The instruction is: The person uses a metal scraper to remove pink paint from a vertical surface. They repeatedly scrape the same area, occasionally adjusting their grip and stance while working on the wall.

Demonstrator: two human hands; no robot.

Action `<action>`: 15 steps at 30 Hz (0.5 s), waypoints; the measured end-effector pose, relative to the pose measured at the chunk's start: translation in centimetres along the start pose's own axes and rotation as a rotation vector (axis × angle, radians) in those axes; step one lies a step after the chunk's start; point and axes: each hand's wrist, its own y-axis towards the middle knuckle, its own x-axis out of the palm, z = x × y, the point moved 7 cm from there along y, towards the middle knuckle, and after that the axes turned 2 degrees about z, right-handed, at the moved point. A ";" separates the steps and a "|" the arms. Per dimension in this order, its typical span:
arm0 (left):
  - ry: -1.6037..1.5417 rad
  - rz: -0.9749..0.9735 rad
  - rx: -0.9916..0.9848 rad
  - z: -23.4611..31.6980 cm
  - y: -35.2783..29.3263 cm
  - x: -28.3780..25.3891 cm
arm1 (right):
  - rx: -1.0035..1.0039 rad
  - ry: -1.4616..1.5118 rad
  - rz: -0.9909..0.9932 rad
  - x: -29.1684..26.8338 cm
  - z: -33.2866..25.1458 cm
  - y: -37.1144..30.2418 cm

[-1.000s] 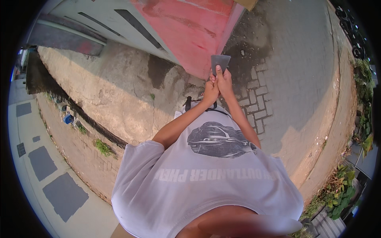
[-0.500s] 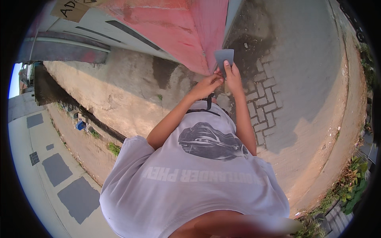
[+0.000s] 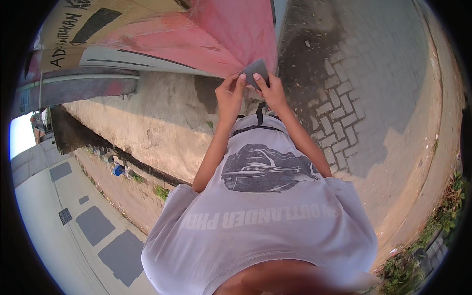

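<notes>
A flat grey rectangular sheet (image 3: 254, 73) is held up in front of my body, close to the foot of a pink wall corner. My left hand (image 3: 230, 91) grips its left edge, thumb on the near face and fingers curled behind. On the other side my right hand (image 3: 271, 92) pinches the lower right part, its thumb also lying on the near face. What the fingers do behind the sheet is hidden. The pink wall (image 3: 236, 29) shows worn, patchy paint above the hands.
Grey paving blocks (image 3: 339, 118) and a paved lane run along the right, with plants (image 3: 442, 216) at its far edge. Concrete ground (image 3: 157, 108) stretches left to a dark gutter (image 3: 78, 130). A cardboard sign (image 3: 93, 29) hangs at upper left.
My left hand has risen and taken hold of the sheet's left edge. The sheet, in my right hand before, has shifted left and tilted. The whole view has turned slightly.
</notes>
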 end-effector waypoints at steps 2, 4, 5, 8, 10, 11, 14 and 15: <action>0.048 0.038 -0.026 -0.5 0.1 -0.1 | -0.017 0.021 -0.001 0.3 0.2 0.2; 0.015 0.061 0.034 -0.2 0.0 0.0 | -0.018 0.038 0.014 0.4 0.3 0.2; 0.020 0.077 0.028 -0.3 0.0 -0.1 | -0.013 0.044 0.027 0.4 0.3 0.1; -0.001 0.082 0.052 -0.3 0.0 0.1 | -0.025 0.015 0.027 0.2 0.1 0.0; 0.045 0.071 0.045 -0.5 0.1 0.2 | -0.058 -0.018 0.018 -0.1 -0.1 0.2; 0.096 0.085 0.006 -0.9 0.1 0.1 | -0.077 -0.024 0.014 -0.2 -0.1 0.3; 0.038 0.026 0.060 -1.0 0.3 0.7 | -0.072 -0.011 -0.003 -0.4 0.2 0.8; 0.048 0.036 0.072 -1.1 0.2 0.6 | -0.017 -0.020 -0.008 -0.5 0.8 0.9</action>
